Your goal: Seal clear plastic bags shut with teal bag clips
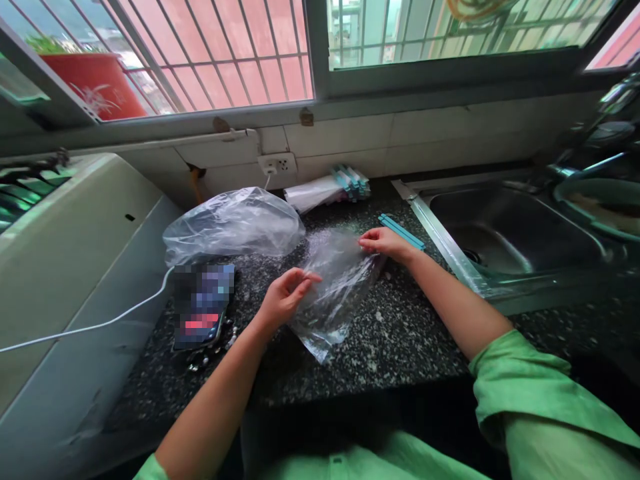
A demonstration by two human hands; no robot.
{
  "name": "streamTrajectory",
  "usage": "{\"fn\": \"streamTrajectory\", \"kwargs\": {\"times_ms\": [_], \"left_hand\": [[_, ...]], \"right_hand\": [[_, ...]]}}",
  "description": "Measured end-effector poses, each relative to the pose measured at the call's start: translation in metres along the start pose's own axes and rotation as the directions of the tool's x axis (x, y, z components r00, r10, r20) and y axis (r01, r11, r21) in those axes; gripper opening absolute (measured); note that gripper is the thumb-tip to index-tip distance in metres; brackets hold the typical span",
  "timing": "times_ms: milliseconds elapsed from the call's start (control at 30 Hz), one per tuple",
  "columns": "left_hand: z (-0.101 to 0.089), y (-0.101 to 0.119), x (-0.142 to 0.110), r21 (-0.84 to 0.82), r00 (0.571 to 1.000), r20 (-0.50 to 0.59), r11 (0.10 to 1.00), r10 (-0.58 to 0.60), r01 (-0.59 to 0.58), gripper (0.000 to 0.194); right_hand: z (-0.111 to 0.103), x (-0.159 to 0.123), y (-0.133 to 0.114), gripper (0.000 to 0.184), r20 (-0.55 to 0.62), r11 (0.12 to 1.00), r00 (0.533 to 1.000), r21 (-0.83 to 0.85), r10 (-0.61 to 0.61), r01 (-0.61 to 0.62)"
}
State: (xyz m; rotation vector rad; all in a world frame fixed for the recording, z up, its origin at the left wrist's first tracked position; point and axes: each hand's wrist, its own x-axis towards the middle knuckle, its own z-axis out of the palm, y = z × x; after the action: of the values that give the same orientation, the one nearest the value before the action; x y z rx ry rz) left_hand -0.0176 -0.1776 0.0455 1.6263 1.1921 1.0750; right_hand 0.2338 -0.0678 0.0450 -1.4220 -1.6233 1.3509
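Observation:
A clear plastic bag (334,287) lies loosely across the dark speckled countertop, between my two hands. My left hand (286,297) pinches its left edge between thumb and fingertips. At its upper right edge, the fingertips of my right hand (387,243) are closed on the plastic. Just behind my right hand lie a few thin teal strips (401,231). A larger puffed-up clear bag (235,223) rests beyond my left hand. Near the wall is a bundle of flat white pieces with teal ends (327,189).
A phone (204,307) with a blurred screen lies on the left of the counter (385,340), beside a beaded strap. A white cable (125,311) runs from the wall socket (277,163) past it. The steel sink (510,227) is on the right, a pale-sided appliance (75,260) on the left.

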Motion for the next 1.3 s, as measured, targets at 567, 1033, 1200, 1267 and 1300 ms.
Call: {"fn": "streamTrajectory", "kwargs": {"times_ms": [567, 1033, 1200, 1267, 1300], "left_hand": [[-0.011, -0.014, 0.005, 0.229, 0.958, -0.176, 0.937, -0.226, 0.263, 0.031], [-0.038, -0.017, 0.001, 0.455, 0.933, -0.159, 0.815, -0.324, 0.360, 0.041], [-0.036, -0.017, -0.001, 0.700, 0.941, -0.305, 0.705, 0.145, 0.118, 0.036], [-0.030, -0.014, -0.004, 0.744, 0.916, -0.179, 0.659, 0.358, -0.112, 0.029], [-0.026, -0.013, -0.006, 0.746, 0.906, -0.086, 0.630, 0.415, -0.218, 0.027]], "right_hand": [[-0.013, 0.014, -0.002, 0.028, -0.087, 0.951, 0.983, -0.249, 0.165, -0.181], [-0.015, 0.054, 0.020, 0.014, -0.364, 0.853, 0.909, -0.522, -0.203, -0.018], [-0.012, 0.050, 0.018, 0.015, -0.402, 0.821, 0.881, -0.571, -0.251, -0.027], [-0.011, 0.049, 0.016, 0.016, -0.403, 0.815, 0.879, -0.579, -0.254, -0.031], [-0.011, 0.048, 0.016, 0.017, -0.404, 0.812, 0.879, -0.582, -0.253, -0.033]]}}
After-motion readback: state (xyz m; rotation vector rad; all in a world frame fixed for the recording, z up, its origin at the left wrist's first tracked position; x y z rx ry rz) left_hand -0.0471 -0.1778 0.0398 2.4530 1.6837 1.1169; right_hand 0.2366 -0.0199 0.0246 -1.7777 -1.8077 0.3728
